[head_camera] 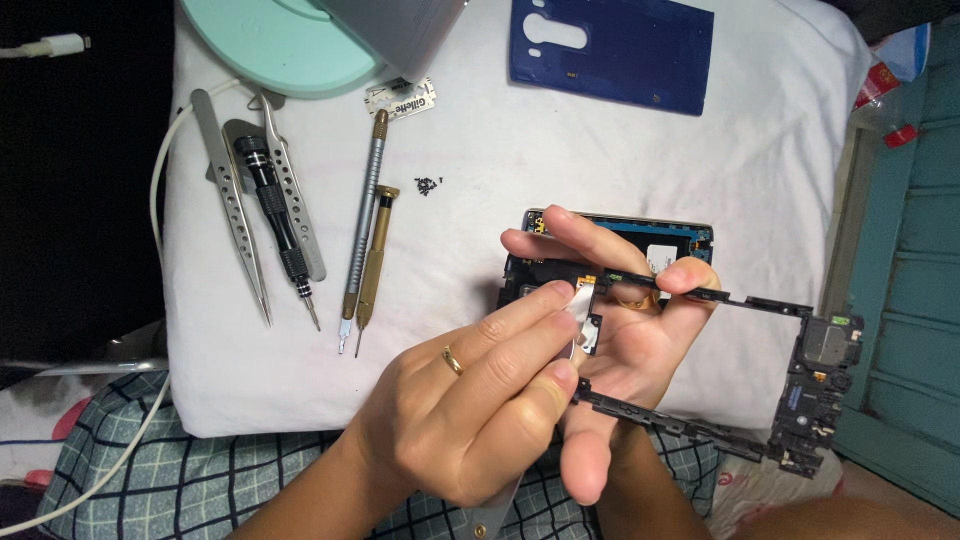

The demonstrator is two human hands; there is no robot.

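Two hands meet at centre frame; the left hand (450, 410), with one gold ring, pinches a thin metal blade (578, 318) between thumb and fingers (520, 325); the right hand (620, 340) lies palm up, its fingers pressed around one black phone frame (800, 390) that juts toward the right edge; beneath them lies one opened phone (640, 235) on the white cloth (480, 150). Upper left of centre: two tweezers (235, 215), three screwdrivers (365, 220), one razor blade (402, 99) in a pale printed wrapper, one cluster of tiny black screws (428, 185). One blue back cover (610, 50) sits at top centre; a mint-green lamp base (270, 40) at top left. Bare cloth lies open between tools and phone; the cloth's lower edge meets checked fabric (200, 480).
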